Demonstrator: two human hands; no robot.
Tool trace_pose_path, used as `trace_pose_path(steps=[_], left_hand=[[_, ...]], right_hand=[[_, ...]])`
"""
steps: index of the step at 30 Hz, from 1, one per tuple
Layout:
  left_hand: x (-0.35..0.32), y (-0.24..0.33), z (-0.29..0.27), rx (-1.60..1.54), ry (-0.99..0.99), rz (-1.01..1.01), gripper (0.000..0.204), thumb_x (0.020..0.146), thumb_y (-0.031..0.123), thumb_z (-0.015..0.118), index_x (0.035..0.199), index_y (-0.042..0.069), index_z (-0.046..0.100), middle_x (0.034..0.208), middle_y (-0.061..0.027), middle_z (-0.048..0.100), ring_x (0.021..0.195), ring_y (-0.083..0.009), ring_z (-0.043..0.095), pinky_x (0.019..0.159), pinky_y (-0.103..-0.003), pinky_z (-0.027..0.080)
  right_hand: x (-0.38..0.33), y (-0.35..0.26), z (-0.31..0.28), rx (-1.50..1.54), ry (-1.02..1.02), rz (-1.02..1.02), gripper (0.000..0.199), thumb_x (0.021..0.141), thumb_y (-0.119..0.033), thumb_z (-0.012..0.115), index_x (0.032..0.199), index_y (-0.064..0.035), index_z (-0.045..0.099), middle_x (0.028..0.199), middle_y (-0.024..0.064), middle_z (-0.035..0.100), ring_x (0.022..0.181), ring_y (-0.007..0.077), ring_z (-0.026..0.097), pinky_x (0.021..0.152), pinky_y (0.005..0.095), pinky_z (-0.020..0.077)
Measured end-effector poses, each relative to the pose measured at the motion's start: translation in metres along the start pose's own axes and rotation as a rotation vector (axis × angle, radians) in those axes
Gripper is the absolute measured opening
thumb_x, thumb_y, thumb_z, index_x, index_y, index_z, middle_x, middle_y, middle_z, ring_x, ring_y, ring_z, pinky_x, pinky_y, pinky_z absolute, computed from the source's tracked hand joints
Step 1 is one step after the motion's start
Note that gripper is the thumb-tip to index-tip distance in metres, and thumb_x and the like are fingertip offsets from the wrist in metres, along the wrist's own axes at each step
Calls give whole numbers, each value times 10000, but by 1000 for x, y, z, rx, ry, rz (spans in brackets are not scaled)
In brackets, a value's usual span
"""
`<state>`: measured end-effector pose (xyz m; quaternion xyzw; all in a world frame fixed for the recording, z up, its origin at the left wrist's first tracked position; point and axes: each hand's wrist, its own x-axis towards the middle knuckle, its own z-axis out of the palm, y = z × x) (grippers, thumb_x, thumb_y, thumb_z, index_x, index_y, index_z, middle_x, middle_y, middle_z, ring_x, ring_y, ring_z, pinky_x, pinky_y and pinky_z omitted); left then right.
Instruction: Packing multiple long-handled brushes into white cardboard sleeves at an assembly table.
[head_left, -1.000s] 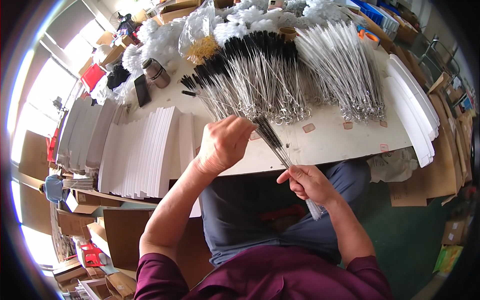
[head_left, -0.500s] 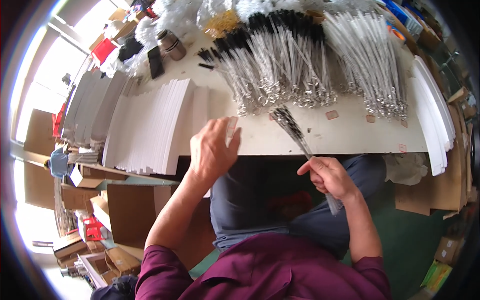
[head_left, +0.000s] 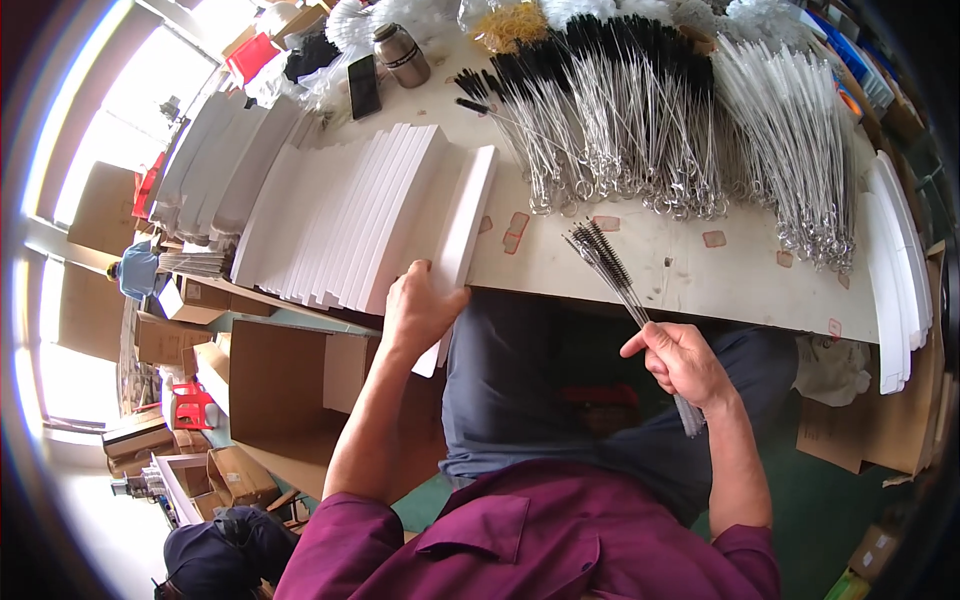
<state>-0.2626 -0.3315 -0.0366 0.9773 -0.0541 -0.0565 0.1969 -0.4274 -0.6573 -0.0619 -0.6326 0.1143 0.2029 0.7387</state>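
My right hand (head_left: pixel 685 362) is closed around a small bundle of wire-handled brushes (head_left: pixel 612 262), dark bristles toward the table and clear-looking ends below the fist. Its index finger points left. At the table's front edge, my left hand (head_left: pixel 420 308) grips the near end of a long, narrow white box (head_left: pixel 470 215), with the thumb on its right side. That box tilts slightly right, beside a row of similar white boxes (head_left: pixel 350 210). Large heaps of wire brushes with black bristles (head_left: pixel 620 110) and ring ends lie across the far side.
A second heap of pale-tipped brushes (head_left: pixel 790 140) lies at the back right, near white strips (head_left: pixel 895 270). A metal flask (head_left: pixel 402 56) and a dark phone (head_left: pixel 364 86) stand and lie at the back left. An open carton (head_left: pixel 275 380) sits below the table's left side.
My left hand has lowered from above the table's edge and closed on a white box at the row's right end. My right hand keeps hold of the brushes. The view has shifted.
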Motion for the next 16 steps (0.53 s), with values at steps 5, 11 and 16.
trace_pose_path(steps=[5, 11, 16], left_hand=[[-5, -13, -11, -1235, -350, -217, 415, 940, 259, 551, 1150, -91, 629, 919, -202, 684, 748, -255, 681, 708, -415, 602], [-3, 15, 0, -1617, -430, -154, 558, 932, 271, 559, 1366, -75, 502, 1017, -190, 650, 829, -224, 635, 746, -377, 552], [16, 27, 10, -1605, -314, -77, 631, 910, 251, 656, 1423, -53, 449, 1032, -181, 630, 849, -245, 629, 771, -388, 548]], right_hand=[[-4, 1, 5, -33, 1, 9, 525, 1111, -434, 475, 1006, 28, 701, 620, -91, 373, 517, 5, 313, 441, 211, 286], [-12, -10, 22, -68, -54, -11, 528, 1112, -416, 482, 970, 36, 715, 615, -91, 368, 537, 15, 323, 478, 220, 285], [-24, -9, 30, -75, -157, 4, 520, 1109, -417, 490, 969, 22, 729, 615, -80, 399, 558, 17, 326, 499, 237, 283]])
